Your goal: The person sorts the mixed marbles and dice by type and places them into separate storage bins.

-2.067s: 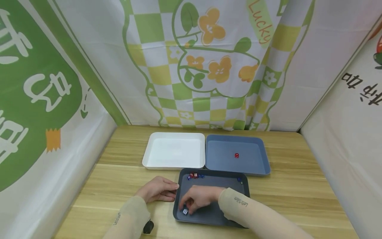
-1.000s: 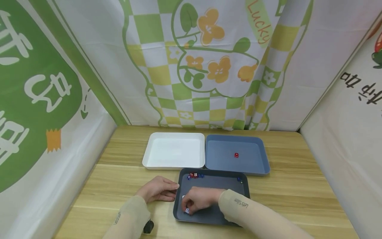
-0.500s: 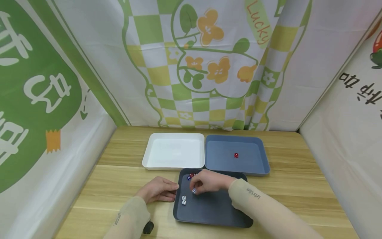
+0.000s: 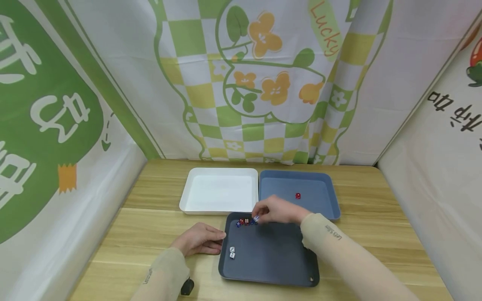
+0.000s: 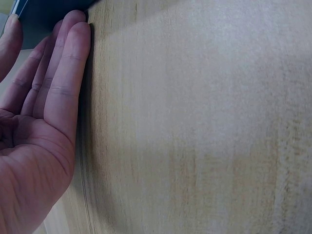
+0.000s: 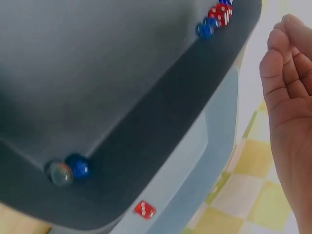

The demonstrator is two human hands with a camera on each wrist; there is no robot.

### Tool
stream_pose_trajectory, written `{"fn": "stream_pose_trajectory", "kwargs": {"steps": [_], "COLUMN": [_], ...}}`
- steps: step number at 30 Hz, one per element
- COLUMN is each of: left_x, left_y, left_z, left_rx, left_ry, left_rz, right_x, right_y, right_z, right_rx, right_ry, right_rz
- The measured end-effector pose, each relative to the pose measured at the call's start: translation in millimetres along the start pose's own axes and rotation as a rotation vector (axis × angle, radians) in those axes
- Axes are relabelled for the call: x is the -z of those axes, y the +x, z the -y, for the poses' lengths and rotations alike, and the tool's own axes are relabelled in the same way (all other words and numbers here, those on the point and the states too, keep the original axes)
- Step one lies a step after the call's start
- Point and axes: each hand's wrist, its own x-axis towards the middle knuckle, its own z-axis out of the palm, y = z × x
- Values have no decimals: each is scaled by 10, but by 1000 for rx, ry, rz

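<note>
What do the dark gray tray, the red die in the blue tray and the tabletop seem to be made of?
Dark gray tray: probably matte plastic; smooth, rounded corners, no strong glints.
Red die: likely hard plastic or resin, smooth; even red with white pips.
Tabletop: wood or wood-print laminate, low sheen; streaked grain fits both.

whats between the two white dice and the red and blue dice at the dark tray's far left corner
Nothing: the head view shows a bare stretch of the dark tray between the two white dice and the red and blue dice.
</note>
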Motion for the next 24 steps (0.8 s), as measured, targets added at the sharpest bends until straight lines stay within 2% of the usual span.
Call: {"fn": "stream_pose_trajectory", "kwargs": {"steps": [7, 18, 24], "left_x": [-2, 5, 5], "left_y": [4, 7, 8], "left_z": [-5, 7, 4], "left_rx": [-2, -2, -3], "left_ry": [0, 4, 5], "left_rz": [2, 1, -4], "right_x": [147, 378, 472], "right_y": [-66, -218, -301], "right_z": [-116, -397, -518], "right_rx": [-75, -208, -244], "right_ry": [28, 146, 186], "right_rz": [-66, -162, -202]}}
